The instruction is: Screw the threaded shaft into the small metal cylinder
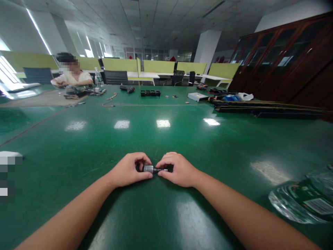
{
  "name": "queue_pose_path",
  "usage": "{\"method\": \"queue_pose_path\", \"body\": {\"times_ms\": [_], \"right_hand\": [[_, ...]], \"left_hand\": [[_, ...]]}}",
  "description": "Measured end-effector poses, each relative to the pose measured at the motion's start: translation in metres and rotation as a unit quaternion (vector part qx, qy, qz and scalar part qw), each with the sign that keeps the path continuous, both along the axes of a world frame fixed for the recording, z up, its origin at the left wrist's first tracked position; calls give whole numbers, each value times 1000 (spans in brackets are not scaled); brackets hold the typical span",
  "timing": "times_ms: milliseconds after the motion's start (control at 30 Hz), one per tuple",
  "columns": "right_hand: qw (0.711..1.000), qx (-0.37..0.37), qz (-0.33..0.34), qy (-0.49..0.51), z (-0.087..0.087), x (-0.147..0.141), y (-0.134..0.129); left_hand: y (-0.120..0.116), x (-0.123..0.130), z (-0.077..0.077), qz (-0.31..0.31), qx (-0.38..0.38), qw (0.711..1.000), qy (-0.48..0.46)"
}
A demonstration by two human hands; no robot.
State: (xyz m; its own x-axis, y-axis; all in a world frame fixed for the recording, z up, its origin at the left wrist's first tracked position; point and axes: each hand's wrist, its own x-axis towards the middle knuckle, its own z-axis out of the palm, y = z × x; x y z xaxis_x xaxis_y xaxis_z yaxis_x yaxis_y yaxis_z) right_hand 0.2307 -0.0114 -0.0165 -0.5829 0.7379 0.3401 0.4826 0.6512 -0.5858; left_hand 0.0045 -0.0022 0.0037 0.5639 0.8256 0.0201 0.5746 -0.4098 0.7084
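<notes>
Head | left fingers (146, 175) grip cylinder (148, 168), end hidden | right fingers (165, 175) pinch shaft (156, 170), details unclear

A green table (145, 139) carries a bottle (303, 199) and white box (196, 97).

A bottle (304, 198) apparently stands right of the held part (148, 169).

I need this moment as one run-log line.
left hand: holds metal cylinder | right hand: at its thin shaft | surface: green tabletop
</notes>
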Motion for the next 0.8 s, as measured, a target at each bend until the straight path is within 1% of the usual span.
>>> {"method": "queue_pose_path", "body": {"times_ms": [500, 800], "right_hand": [[1000, 2, 0, -24, -1, 0, 0], [1000, 14, 6, -25, -1, 0, 1]], "left_hand": [[-1, 0, 0, -4, 5, 1000, 16], [-2, 2, -2, -5, 39, 999, 24]]}}
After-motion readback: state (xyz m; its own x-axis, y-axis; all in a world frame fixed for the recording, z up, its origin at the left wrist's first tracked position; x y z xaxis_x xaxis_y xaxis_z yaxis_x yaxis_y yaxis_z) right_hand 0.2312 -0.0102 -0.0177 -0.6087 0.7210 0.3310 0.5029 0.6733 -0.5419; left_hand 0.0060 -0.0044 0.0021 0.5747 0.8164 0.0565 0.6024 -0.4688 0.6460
